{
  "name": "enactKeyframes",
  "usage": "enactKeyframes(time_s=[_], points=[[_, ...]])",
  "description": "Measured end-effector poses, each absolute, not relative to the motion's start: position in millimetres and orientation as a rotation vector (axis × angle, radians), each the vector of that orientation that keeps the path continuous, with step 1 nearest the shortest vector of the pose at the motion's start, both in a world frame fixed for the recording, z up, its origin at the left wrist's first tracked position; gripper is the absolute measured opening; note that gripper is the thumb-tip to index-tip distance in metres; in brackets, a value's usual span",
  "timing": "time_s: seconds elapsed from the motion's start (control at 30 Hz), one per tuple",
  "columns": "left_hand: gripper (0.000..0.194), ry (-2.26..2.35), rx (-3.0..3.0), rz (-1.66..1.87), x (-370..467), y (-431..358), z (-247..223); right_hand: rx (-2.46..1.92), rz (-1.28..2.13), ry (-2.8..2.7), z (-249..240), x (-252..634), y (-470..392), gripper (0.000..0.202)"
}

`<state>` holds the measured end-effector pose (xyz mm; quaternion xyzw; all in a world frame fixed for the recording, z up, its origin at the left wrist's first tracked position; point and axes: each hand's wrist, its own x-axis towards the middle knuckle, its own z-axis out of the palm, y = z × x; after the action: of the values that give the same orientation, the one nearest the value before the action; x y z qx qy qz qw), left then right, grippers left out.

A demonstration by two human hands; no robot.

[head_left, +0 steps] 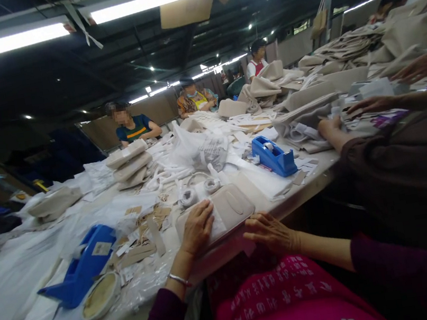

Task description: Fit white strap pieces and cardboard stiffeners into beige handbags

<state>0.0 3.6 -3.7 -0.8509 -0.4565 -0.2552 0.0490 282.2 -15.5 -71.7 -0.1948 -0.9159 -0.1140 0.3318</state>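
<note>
A flat beige fabric piece [235,203] with rounded corners and an oval outline lies at the table's front edge. My left hand [198,227] rests flat on its left part, fingers stretched out, beside a thin whitish translucent strip [218,219] on the fabric. My right hand [271,233] is at the piece's near right corner, by the table edge. Its fingers are loosely bent and apart, with nothing visible in them. Just beyond the piece stand two small rolls, a left roll [187,197] and a right roll [212,184].
One blue tape dispenser [274,156] stands right of centre, another blue dispenser [88,264] at left beside a round shallow container [101,296]. Plastic bags [199,148], tags and beige fabric stacks [129,164] cover the table [302,195]. A co-worker's hands [331,129] handle fabric at right.
</note>
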Motion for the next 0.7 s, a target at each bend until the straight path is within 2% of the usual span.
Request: enactKeyframes(time_s=[0.13,0.2,0.37,0.7], points=[[0.038,-1.387,-2.595,-0.765,0.2,3.8,-3.3,-0.574,-0.451,-2.269,-105.2,269.7,-16.7,0.042],[0.038,-1.376,-2.603,-0.754,0.2,3.6,-2.8,-0.596,-0.441,-2.216,-107.8,260.9,-15.3,0.038],[0.042,-1.341,-2.632,-0.742,-1.6,1.5,-1.7,-0.479,-0.279,-2.249,-86.7,253.0,-35.0,0.02],[0.054,-1.304,-2.673,-0.655,-6.6,-8.3,-1.3,-0.327,-0.152,-2.327,-52.1,237.0,-78.5,0.019]])
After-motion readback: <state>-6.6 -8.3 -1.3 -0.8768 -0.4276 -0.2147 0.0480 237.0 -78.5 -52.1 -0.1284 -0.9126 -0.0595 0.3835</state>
